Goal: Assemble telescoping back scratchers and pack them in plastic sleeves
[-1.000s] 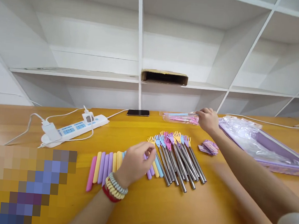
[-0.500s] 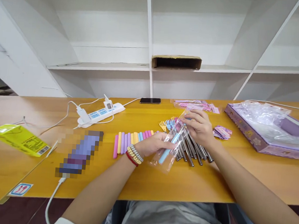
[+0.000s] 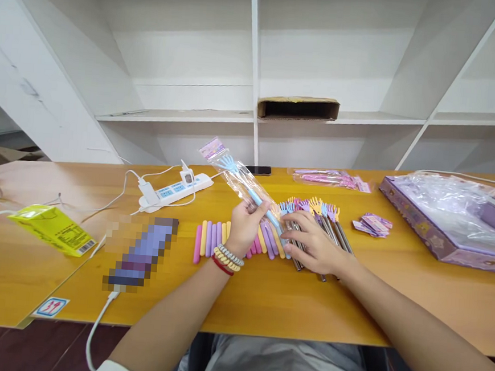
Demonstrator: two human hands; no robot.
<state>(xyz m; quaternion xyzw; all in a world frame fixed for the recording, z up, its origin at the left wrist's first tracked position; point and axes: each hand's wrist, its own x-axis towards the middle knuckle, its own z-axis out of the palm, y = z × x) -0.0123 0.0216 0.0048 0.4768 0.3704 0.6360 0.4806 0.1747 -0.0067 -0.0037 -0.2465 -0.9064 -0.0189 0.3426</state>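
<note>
A light blue back scratcher (image 3: pixel 253 194) with a hand-shaped head lies inside a clear plastic bag with a purple card at its top. My left hand (image 3: pixel 247 222) grips this bagged scratcher around its handle, thumb on top, head pointing up and left. My right hand (image 3: pixel 313 245) is at the lower end, fingers stretched and spread, their tips at the bag; its thumb is hidden. Beneath and beside my right hand lie several back scratchers (image 3: pixel 334 229) with metal rods and coloured hand-shaped heads. Their pink, yellow, purple and blue handles (image 3: pixel 209 238) form a row under my left hand.
A purple box (image 3: pixel 427 234) with clear bags stands at right, near small printed cards (image 3: pixel 373 224). Packed pink items (image 3: pixel 329 179) lie at the back. Leftward are a power strip (image 3: pixel 176 191), a blurred-out phone (image 3: pixel 143 251) and a yellow carton (image 3: pixel 51 229).
The bagged scratcher has swung up and left, its head and card now in sight. My left hand has moved up slightly; my right hand has come down from the bag's top to its lower end.
</note>
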